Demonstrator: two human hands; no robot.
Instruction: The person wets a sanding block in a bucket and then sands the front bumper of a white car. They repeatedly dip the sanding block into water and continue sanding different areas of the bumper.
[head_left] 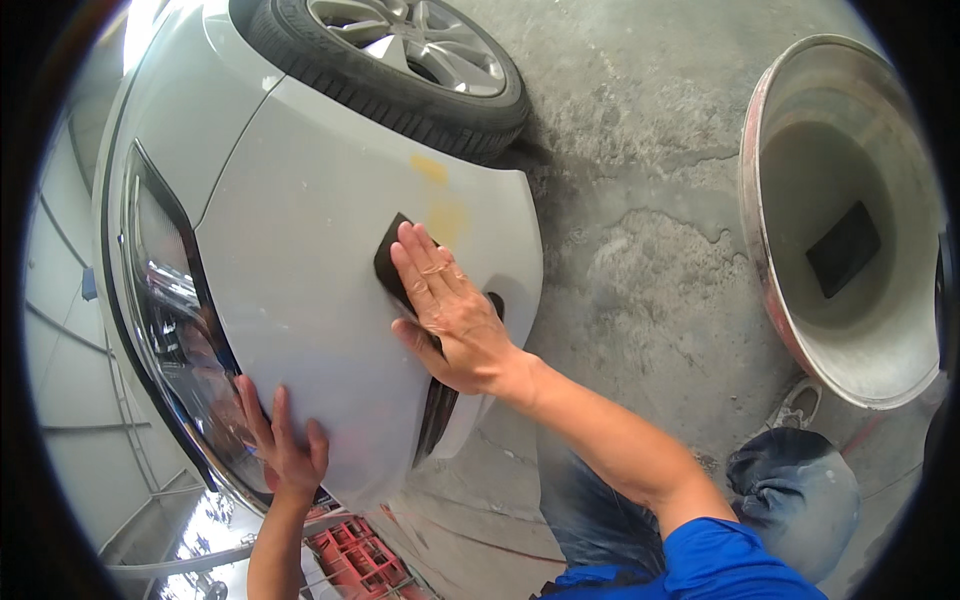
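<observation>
My right hand (pixel 455 320) lies flat, fingers straight, over a dark sheet of sandpaper (pixel 391 262), pressing it to the pale grey front bumper (pixel 330 240) of a car. Most of the sheet is hidden beneath the hand; one edge shows left of the fingers. Two yellowish patches (pixel 446 218) mark the paint just beyond the fingertips. Lower left, my left hand (pixel 287 445) rests with spread fingers where the bumper meets the headlight (pixel 180 290), holding nothing.
A front wheel (pixel 410 60) stands at the far side. On the concrete floor (pixel 640 200) to the right is a large round basin (pixel 755 200) of murky water, with a dark square sheet (pixel 845 250) in it. A red plastic crate (pixel 355 560) sits at the lower left.
</observation>
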